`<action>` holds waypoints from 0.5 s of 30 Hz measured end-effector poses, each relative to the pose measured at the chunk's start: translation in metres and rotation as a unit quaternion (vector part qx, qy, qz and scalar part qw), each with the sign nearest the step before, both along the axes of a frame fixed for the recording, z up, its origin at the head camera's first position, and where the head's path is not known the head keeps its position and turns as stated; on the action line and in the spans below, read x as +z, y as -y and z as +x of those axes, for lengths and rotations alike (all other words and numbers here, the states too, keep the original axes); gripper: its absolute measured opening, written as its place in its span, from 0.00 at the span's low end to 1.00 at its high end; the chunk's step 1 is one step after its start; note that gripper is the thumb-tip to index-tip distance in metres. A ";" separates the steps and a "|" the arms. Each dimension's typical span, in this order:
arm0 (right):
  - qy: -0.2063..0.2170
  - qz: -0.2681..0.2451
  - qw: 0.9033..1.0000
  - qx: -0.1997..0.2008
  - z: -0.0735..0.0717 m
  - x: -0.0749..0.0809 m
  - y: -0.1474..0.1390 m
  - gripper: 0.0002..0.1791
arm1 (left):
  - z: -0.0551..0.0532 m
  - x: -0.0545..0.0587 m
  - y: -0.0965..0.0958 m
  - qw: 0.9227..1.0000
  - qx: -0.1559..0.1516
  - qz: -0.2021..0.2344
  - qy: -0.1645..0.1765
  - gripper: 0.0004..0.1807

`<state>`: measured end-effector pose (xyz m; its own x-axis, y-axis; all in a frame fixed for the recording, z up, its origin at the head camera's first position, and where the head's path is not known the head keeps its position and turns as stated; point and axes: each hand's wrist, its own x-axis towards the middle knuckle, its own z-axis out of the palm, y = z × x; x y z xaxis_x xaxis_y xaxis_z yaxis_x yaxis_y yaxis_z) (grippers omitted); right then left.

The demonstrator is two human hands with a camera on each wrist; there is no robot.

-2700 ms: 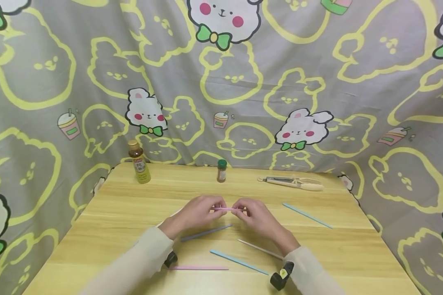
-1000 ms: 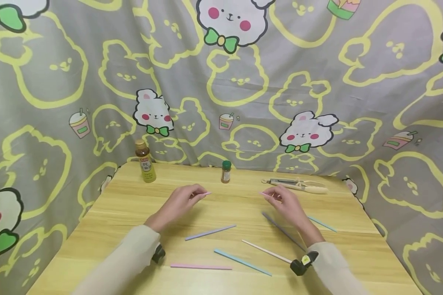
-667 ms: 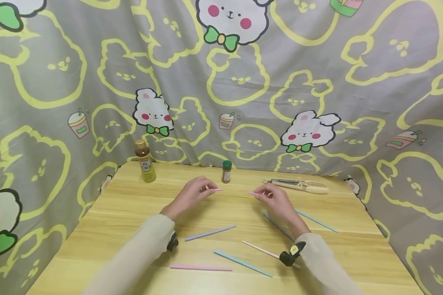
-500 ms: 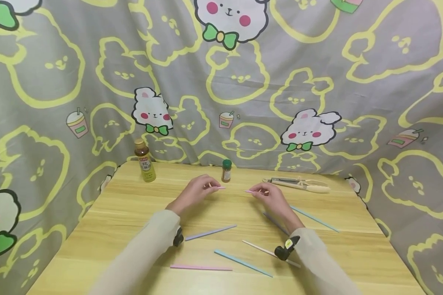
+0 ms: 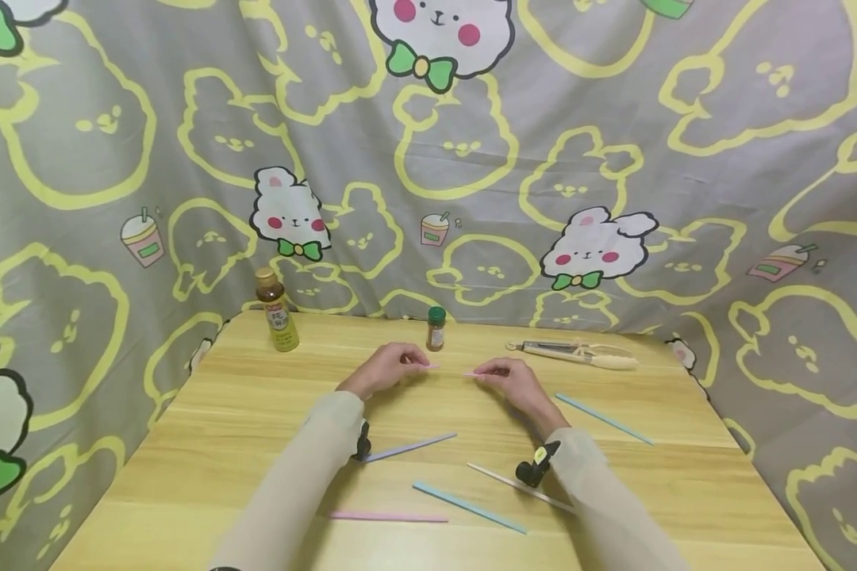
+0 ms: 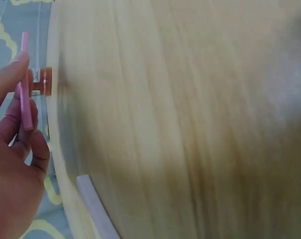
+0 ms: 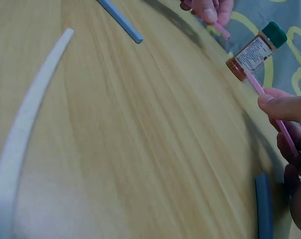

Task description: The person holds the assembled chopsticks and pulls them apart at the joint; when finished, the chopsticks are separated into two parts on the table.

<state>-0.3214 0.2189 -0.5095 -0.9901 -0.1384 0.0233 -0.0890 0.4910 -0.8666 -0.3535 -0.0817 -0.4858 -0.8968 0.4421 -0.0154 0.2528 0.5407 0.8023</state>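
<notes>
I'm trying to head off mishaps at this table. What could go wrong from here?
1. The jar stands close behind the left hand; a careless move might tip it.
2. That hand pinches a pink stick, and the right hand a second pink stick; either could slip.
3. The right wrist camera hangs over the white stick and might brush it if lowered.
</notes>
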 end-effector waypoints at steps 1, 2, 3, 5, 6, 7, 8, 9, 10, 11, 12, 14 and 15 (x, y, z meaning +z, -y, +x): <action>0.000 0.004 1.000 0.002 -0.001 -0.001 0.001 0.09 | 0.000 -0.002 0.000 1.000 -0.003 -0.008 -0.002 0.04; -0.003 0.009 1.000 0.006 -0.002 -0.003 0.002 0.09 | 0.000 -0.004 0.000 1.000 -0.006 -0.015 -0.004 0.04; -0.005 0.016 1.000 0.008 -0.004 -0.004 0.003 0.08 | 0.000 -0.005 -0.001 1.000 -0.008 -0.025 -0.007 0.03; -0.011 0.031 0.999 0.010 -0.006 -0.005 0.005 0.07 | -0.001 -0.010 -0.002 0.999 -0.010 -0.042 -0.022 0.03; -0.015 0.038 0.999 0.011 -0.008 -0.006 0.006 0.07 | -0.002 -0.012 -0.002 0.998 -0.011 -0.049 -0.030 0.03; -0.019 0.045 0.999 0.011 -0.009 -0.007 0.006 0.07 | -0.002 -0.013 -0.003 0.998 -0.011 -0.055 -0.035 0.03; -0.023 0.051 0.998 0.012 -0.009 -0.008 0.006 0.06 | -0.002 -0.013 -0.003 0.997 -0.011 -0.059 -0.038 0.03; -0.025 0.057 0.998 0.010 -0.010 -0.009 0.006 0.06 | -0.002 -0.013 -0.004 0.997 -0.011 -0.064 -0.041 0.03; -0.027 0.061 0.998 0.008 -0.010 -0.010 0.006 0.05 | -0.001 -0.014 -0.005 0.997 -0.011 -0.067 -0.044 0.03; -0.028 0.063 0.998 0.008 -0.010 -0.011 0.005 0.05 | -0.001 -0.013 -0.006 0.997 -0.011 -0.069 -0.044 0.03; -0.029 0.067 0.997 0.008 -0.010 -0.011 0.005 0.05 | 0.000 -0.013 -0.007 0.997 -0.011 -0.069 -0.042 0.03; -0.031 0.070 0.997 0.009 -0.010 -0.012 0.004 0.05 | 0.001 -0.012 -0.007 0.997 -0.008 -0.071 -0.037 0.03; -0.030 0.071 0.997 0.010 -0.010 -0.013 0.004 0.05 | 0.002 -0.012 -0.008 0.997 -0.007 -0.072 -0.035 0.02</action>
